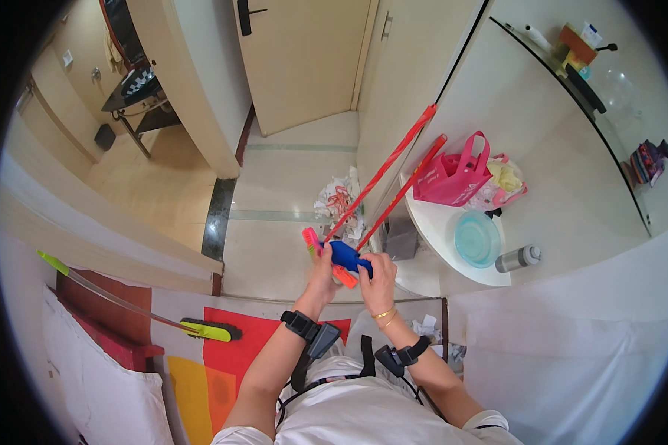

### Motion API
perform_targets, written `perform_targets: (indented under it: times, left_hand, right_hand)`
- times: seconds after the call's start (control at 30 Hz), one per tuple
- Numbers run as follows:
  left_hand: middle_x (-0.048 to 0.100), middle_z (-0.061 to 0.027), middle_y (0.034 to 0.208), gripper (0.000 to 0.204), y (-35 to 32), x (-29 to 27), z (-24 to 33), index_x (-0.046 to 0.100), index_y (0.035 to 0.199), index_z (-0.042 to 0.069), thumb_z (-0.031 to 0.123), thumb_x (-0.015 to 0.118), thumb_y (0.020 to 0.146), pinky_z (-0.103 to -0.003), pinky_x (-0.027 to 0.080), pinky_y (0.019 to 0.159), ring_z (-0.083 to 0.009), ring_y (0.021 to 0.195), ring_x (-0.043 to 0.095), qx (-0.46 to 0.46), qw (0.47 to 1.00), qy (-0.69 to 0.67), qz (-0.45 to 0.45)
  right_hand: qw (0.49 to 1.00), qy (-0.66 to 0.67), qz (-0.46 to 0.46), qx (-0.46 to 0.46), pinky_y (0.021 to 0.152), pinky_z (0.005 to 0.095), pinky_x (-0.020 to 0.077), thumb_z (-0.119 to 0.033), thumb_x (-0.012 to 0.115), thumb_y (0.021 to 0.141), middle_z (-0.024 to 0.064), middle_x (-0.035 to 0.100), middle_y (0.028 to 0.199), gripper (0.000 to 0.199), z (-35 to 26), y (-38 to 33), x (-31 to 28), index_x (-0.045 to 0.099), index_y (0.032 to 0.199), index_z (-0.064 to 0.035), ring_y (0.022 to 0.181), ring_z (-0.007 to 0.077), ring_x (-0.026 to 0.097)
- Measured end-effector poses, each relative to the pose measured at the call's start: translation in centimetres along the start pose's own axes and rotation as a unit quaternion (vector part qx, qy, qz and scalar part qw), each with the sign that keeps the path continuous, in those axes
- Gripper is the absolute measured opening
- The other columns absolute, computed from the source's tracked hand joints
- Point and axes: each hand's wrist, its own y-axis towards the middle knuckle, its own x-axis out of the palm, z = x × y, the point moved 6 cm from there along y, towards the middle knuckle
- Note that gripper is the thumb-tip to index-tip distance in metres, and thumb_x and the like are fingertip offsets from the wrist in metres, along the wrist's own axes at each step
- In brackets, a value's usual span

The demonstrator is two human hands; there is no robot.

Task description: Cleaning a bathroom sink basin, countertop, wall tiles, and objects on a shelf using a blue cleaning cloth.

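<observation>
Both of my hands are at a small blue piece (pixel 346 256), held in front of my body. My left hand (pixel 319 280) is closed at its left end, and my right hand (pixel 379 280) grips its right end. Two long red sticks, a striped one (pixel 382 172) and a plainer one (pixel 407 188), slant from the blue piece up to the right. Bright pink and green parts (pixel 311 239) show beside my left hand. An orange part (pixel 344 277) sticks out below the blue piece. How these parts join is hidden by my fingers.
Paper scraps (pixel 339 200) lie heaped on the tiled floor. A white curved shelf (pixel 464 267) at right holds a pink bag (pixel 453 178), a turquoise basin (pixel 477 239) and a grey bottle (pixel 519 259). A green broom (pixel 211 331) lies at left near a red mat (pixel 256 337). A door (pixel 304 59) stands beyond.
</observation>
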Motion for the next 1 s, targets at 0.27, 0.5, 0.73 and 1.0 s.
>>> perform_targets:
  times: [0.27,0.5,0.73,1.0]
  left_hand:
    - [0.052,-0.0132,0.115,0.069,0.5,1.1,-4.0,0.045,0.118,0.005,0.063,0.035,0.082,-0.043,0.043,0.089,-0.0267,0.104,0.052,-0.15,0.944,-0.107,-0.274]
    - [0.061,-0.0099,0.095,0.031,2.3,-0.8,-2.4,0.05,0.108,0.004,0.026,0.052,0.087,-0.033,0.052,0.066,-0.0201,0.079,0.061,-0.074,0.963,-0.138,-0.218]
    - [0.059,-0.0074,0.096,0.032,0.6,0.1,-2.2,0.046,0.114,0.007,0.028,0.049,0.089,-0.031,0.051,0.064,-0.0175,0.079,0.06,-0.002,0.974,-0.038,-0.223]
    - [0.057,-0.0083,0.102,0.038,1.1,0.9,-4.2,0.049,0.11,0.002,0.034,0.044,0.091,-0.03,0.042,0.083,-0.0166,0.091,0.055,0.071,0.964,0.101,-0.233]
  right_hand:
    - [0.97,-0.026,-0.16,-0.181,0.07,0.0379,0.0381,-0.008,0.059,0.069,0.0084,0.051,0.088,0.03,-3.3,-2.0,1.3,0.053,0.099,-0.0099,0.082,0.025,0.051]
    - [0.969,0.182,-0.139,0.097,0.067,0.0267,0.0437,-0.012,0.054,0.082,0.0063,0.061,0.072,0.026,-0.2,-2.5,0.4,0.052,0.107,-0.0042,0.067,0.0148,0.059]
    - [0.895,0.324,-0.058,0.302,0.065,0.0228,0.0465,-0.015,0.049,0.089,0.0049,0.056,0.082,0.02,5.3,-5.0,2.6,0.053,0.104,-0.0033,0.079,0.01,0.057]
    - [0.919,0.227,-0.072,0.314,0.077,0.0305,0.0437,-0.025,0.05,0.085,0.0144,0.058,0.094,0.038,6.1,-6.6,4.2,0.046,0.113,0.0014,0.087,0.0219,0.056]
